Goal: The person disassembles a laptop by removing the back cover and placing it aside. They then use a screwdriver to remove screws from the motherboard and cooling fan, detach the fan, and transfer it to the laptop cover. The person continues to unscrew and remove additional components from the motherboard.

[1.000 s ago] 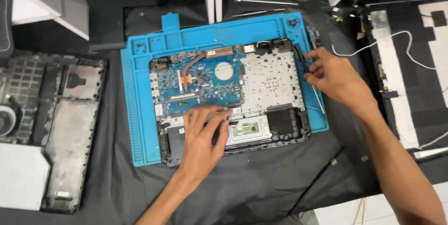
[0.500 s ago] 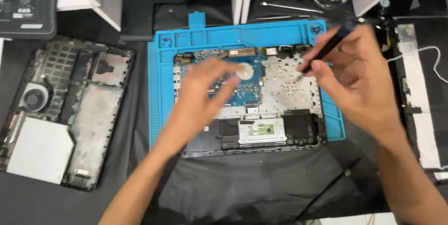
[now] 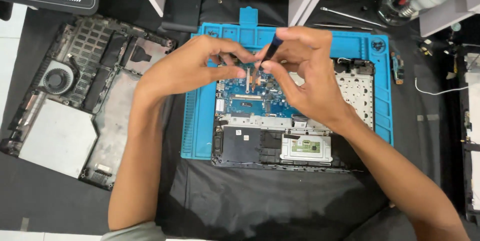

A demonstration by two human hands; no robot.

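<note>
The right hand (image 3: 305,78) pinches a dark screwdriver (image 3: 271,51) over the open laptop (image 3: 280,121), and the left hand (image 3: 187,68), fingers curled, steadies its tip.

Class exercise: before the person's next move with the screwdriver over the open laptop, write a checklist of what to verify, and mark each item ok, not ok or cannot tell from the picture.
1. Screwdriver gripped: ok, the right hand pinches its dark handle.
2. Tip seated on a screw: cannot tell, the fingers hide the tip.
3. Left hand supporting: ok, its fingertips meet the right hand beside the tool.
4. Open laptop resting on the blue mat: ok, though its front edge overhangs onto the black cloth.
5. Blue circuit board unobstructed: not ok, both hands cover its upper part.
6. Removed bottom cover out of the way: ok, it lies left of the mat.
</note>
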